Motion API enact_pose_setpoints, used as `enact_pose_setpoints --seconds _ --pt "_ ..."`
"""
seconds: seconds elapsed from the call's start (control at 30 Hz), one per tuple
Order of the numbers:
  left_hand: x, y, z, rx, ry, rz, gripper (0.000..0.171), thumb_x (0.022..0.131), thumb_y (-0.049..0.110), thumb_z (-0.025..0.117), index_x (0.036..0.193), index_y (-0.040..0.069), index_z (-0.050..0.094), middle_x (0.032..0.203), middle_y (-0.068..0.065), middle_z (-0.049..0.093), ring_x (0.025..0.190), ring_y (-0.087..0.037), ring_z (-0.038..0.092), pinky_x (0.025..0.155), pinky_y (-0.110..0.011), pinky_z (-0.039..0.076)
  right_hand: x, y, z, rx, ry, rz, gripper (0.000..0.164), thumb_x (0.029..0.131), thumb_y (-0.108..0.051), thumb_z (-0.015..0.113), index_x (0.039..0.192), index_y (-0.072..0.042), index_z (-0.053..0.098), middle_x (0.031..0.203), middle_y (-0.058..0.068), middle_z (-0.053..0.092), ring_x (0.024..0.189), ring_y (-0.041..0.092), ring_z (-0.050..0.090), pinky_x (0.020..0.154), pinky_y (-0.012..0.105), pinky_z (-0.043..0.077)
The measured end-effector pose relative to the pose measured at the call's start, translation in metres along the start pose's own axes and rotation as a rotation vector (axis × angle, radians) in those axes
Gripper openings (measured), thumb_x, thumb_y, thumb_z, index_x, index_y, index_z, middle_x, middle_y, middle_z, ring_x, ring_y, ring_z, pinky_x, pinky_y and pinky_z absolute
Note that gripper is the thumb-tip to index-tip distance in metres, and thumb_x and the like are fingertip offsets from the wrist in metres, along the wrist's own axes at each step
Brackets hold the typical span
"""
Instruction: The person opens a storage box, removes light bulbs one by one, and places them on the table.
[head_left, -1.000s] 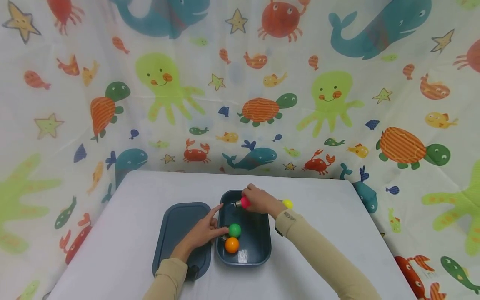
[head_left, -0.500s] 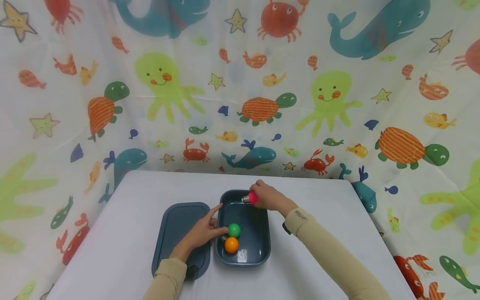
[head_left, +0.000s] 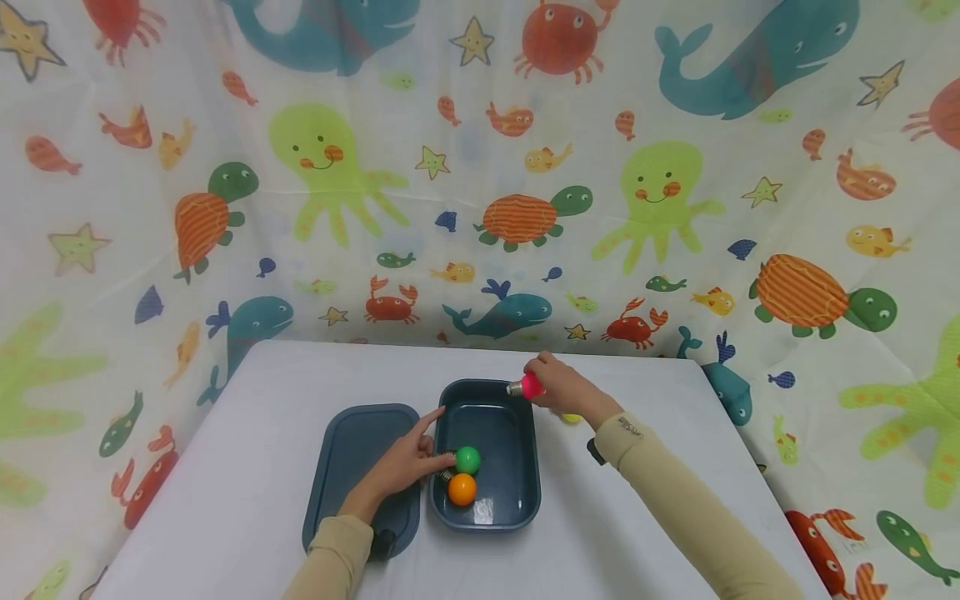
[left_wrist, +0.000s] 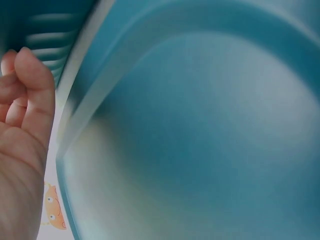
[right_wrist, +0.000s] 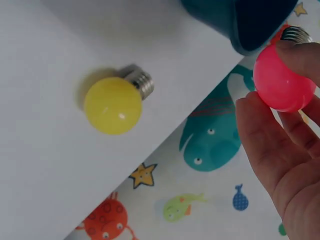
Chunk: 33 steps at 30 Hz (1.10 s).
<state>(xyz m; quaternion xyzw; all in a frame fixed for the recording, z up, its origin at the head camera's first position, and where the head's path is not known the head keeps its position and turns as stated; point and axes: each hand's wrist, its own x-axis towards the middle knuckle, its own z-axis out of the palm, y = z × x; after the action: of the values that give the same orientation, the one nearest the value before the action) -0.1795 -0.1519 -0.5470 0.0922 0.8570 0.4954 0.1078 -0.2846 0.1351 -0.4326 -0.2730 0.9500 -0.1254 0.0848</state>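
Note:
My right hand [head_left: 567, 390] holds a pink light bulb [head_left: 532, 386] by its round part over the container's far right corner, its metal screw base pointing left. My left hand [head_left: 401, 463] grips the left wall of a dark blue container [head_left: 498, 446], its index finger along the rim and its thumb reaching inside. Close to that thumb lies a green bulb [head_left: 468, 459], with an orange bulb [head_left: 462, 490] in front of it, both in the container. A yellow bulb [right_wrist: 114, 105] lies on the table outside the container, partly hidden by my right arm in the head view.
A flat dark blue lid [head_left: 363, 446] lies left of the container, under my left forearm. All this stands on a white table [head_left: 637, 467]. Behind and beside it hangs a curtain [head_left: 465, 275] printed with sea animals.
My right hand has lifted the pink bulb away from the container's inside, moving right and farther back. My left hand and the green and orange bulbs have stayed in place.

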Motion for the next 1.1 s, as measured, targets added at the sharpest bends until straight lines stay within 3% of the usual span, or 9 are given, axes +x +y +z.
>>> enact_pose_setpoints --seconds 0.43,0.9,1.1 --pt "0.002 -0.002 -0.004 -0.011 -0.014 0.01 0.088 0.087 0.04 0.073 0.156 0.02 0.022 0.07 -0.003 0.05 0.058 -0.019 0.051 0.054 -0.03 0.043 -0.011 0.025 0.004 -0.011 -0.037 0.218 0.049 0.081 -0.016 0.081 0.12 0.0 0.057 0.115 0.016 0.054 0.103 0.03 0.056 0.086 0.044 0.053" --pt "0.004 -0.005 -0.006 -0.008 -0.026 0.03 0.088 0.088 0.04 0.072 0.156 0.018 0.021 0.069 -0.002 0.05 0.057 -0.02 0.052 0.053 -0.03 0.044 -0.024 0.023 0.039 -0.089 -0.071 0.329 0.053 0.076 -0.02 0.086 0.115 0.003 0.058 0.096 0.015 0.056 0.082 0.026 0.059 0.08 0.042 0.055" --pt "0.005 -0.006 -0.006 -0.008 -0.025 0.025 0.088 0.088 0.041 0.072 0.156 0.019 0.021 0.07 -0.002 0.05 0.057 -0.019 0.052 0.054 -0.03 0.043 -0.028 0.018 0.051 -0.146 -0.054 0.31 0.053 0.076 -0.021 0.086 0.118 0.001 0.062 0.094 0.015 0.059 0.081 0.025 0.059 0.078 0.043 0.055"
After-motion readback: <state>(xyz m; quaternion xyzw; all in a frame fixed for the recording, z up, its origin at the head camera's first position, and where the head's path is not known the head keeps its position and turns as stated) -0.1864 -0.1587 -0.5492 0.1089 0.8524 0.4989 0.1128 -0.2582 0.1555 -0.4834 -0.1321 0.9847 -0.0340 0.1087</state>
